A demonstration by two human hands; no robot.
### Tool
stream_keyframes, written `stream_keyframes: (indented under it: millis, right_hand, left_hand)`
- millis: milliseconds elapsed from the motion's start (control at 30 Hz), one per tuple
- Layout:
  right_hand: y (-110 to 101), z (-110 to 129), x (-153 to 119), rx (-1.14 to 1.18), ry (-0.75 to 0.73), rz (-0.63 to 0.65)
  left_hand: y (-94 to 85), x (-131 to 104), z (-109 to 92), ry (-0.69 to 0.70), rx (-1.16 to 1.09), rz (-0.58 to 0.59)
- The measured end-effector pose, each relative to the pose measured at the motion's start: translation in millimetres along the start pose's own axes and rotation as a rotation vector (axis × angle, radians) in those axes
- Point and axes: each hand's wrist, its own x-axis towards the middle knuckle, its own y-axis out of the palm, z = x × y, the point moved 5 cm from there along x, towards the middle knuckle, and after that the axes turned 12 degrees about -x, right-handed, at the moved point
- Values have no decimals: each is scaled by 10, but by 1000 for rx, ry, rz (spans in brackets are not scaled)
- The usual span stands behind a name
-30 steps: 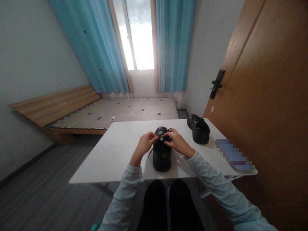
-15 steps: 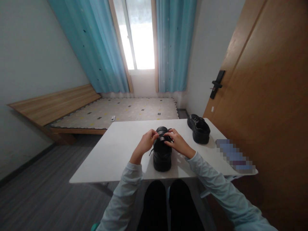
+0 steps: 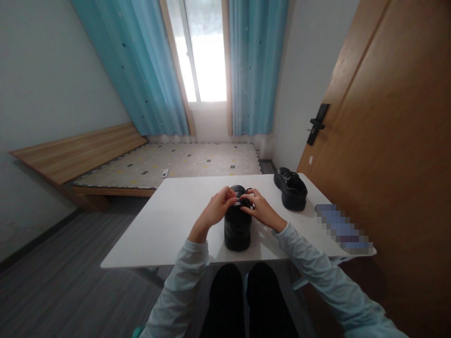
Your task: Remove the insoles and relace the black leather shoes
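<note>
Change: our left hand (image 3: 214, 210) has shifted toward 2 o'clock; the loose lace end no longer shows.
Effect: both hands now meet closely at the lacing.
Left grip: fingertips together; we cannot tell whether they clamp a lace.
Right grip: our right hand (image 3: 263, 211) has thumb and forefinger apart, at the lacing.
Position: glossy black chunky-soled lace-up shoe (image 3: 237, 237) upright, toe toward 12 o'clock, on the smooth white rectangular table (image 3: 151, 225).
Second shoe: matching black rounded shoe (image 3: 295, 196), 2 o'clock.

no readable text, no legible labels, brands or numbers
</note>
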Motion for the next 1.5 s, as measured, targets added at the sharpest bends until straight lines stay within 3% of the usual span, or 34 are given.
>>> stream_keyframes:
  millis: [233,433,600,833,1000,1067,1200,1500]
  right_hand:
    - [-21,-13,1,21,19,25]
    - [5,-1,-25,64,33,35]
    - [3,12,-92,179,73,-5]
    - [1,-235,-95,392,339,-96]
    - [72,-295,-35,520,458,-12]
    - [89,-290,-28,600,489,28]
    - [85,-286,-30,662,504,60]
    - [65,-397,10,760,538,-3]
  left_hand:
    - [-92,-97,-124,88,216,16]
    - [-313,-163,-181,137,429,-197]
    - [-426,-155,-131,111,437,-277]
    - [-415,-141,-129,90,350,-388]
    - [-371,-129,-113,77,257,-440]
    - [-322,-99,-86,82,223,-416]
    - [-134,3,1,111,201,-235]
    - [71,66,217,140,322,-48]
